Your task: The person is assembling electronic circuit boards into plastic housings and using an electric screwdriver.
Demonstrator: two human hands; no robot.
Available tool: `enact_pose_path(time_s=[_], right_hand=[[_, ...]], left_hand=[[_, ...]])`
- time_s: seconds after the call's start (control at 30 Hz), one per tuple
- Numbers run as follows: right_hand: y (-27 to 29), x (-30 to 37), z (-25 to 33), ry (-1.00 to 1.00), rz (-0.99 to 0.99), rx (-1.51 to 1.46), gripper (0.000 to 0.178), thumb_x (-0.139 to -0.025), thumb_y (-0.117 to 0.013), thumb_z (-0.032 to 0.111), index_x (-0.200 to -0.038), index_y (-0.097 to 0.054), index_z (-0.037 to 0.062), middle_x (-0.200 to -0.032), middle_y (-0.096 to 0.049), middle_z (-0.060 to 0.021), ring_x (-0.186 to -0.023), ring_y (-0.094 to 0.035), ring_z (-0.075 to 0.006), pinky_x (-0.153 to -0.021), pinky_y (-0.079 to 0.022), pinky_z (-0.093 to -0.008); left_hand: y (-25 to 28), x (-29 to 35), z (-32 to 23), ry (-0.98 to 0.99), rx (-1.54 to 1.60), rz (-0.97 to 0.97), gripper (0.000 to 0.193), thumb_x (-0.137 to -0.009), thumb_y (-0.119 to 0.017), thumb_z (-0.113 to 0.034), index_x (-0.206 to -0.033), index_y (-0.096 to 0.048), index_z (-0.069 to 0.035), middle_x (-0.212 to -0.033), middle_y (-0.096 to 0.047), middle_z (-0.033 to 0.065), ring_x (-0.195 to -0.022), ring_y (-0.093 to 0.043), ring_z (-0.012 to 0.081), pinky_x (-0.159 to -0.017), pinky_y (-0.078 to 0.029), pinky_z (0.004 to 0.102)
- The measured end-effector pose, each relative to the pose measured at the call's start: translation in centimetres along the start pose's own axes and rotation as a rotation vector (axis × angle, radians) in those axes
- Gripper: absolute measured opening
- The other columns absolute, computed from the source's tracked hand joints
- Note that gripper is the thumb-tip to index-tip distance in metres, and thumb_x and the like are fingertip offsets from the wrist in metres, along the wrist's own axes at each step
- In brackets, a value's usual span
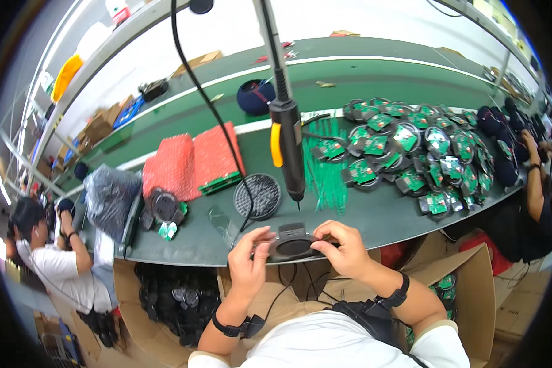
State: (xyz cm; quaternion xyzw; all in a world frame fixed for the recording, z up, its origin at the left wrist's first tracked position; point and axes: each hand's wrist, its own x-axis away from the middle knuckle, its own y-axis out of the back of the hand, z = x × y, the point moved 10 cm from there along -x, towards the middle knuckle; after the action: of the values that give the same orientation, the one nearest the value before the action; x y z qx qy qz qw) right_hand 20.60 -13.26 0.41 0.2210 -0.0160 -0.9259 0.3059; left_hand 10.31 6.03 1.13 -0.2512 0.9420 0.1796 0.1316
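At the bench's near edge, I hold a round black plastic housing [293,247] with a raised rectangular block on its far side. My left hand [249,257] is closed on its left rim, thumb and fingers pinching it. The right rim is pinched by my right hand [345,250]. Just beyond hangs an electric screwdriver [286,144], black with an orange lever, its bit pointing down. A round dish [259,214] of small dark pieces stands behind my left hand. Thin green strips [326,175] lie beyond the screwdriver tip.
Round black assemblies with green circuit boards [405,138] are heaped at right. Red bubble-wrap packs [193,159], a plastic bag [110,199] and a loose assembly [164,205] lie left. Cardboard boxes [126,288] flank my legs. One person [73,264] works at left, another [536,202] at right.
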Motion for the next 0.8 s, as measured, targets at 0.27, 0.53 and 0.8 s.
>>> enact_pose_path(time_s=[0.27, 0.53, 0.8], right_hand=[[0.4, 0.0, -1.4, -0.163, 0.003, -0.081, 0.015, -0.096, -0.075, 0.009, -0.105, -0.067, -0.0003, -0.098, -0.071, -0.0109, -0.087, -0.07, -0.0189, -0.075, -0.057, -0.0319], [14.2, 2.4, 10.1, 0.241, -0.339, 0.108, 0.018, -0.088, -0.078, -0.003, -0.1, -0.064, -0.0015, -0.103, -0.066, -0.0102, -0.094, -0.064, -0.0183, -0.083, -0.053, -0.0306], [34.3, 22.6, 12.0, -0.154, -0.995, 0.516, 0.006, -0.101, -0.068, 0.004, -0.105, -0.064, 0.005, -0.095, -0.066, 0.0028, -0.085, -0.063, -0.0061, -0.074, -0.053, -0.0223]], left_hand=[[0.1, -3.3, 4.2, 0.053, 0.118, -0.018, 0.018, -0.107, -0.057, -0.006, -0.113, -0.071, 0.002, -0.084, -0.073, 0.006, -0.065, -0.059, 0.0057, -0.059, -0.047, 0.0212], [-0.5, -2.5, 4.2, 0.008, -0.053, 0.058, 0.013, -0.103, -0.063, -0.006, -0.105, -0.073, 0.001, -0.081, -0.071, 0.0036, -0.066, -0.058, 0.0064, -0.059, -0.046, 0.0233], [-1.3, -2.3, 4.0, -0.011, -0.127, 0.136, 0.014, -0.105, -0.061, -0.007, -0.105, -0.072, 0.002, -0.083, -0.068, 0.0021, -0.069, -0.057, 0.0055, -0.06, -0.043, 0.0216]])
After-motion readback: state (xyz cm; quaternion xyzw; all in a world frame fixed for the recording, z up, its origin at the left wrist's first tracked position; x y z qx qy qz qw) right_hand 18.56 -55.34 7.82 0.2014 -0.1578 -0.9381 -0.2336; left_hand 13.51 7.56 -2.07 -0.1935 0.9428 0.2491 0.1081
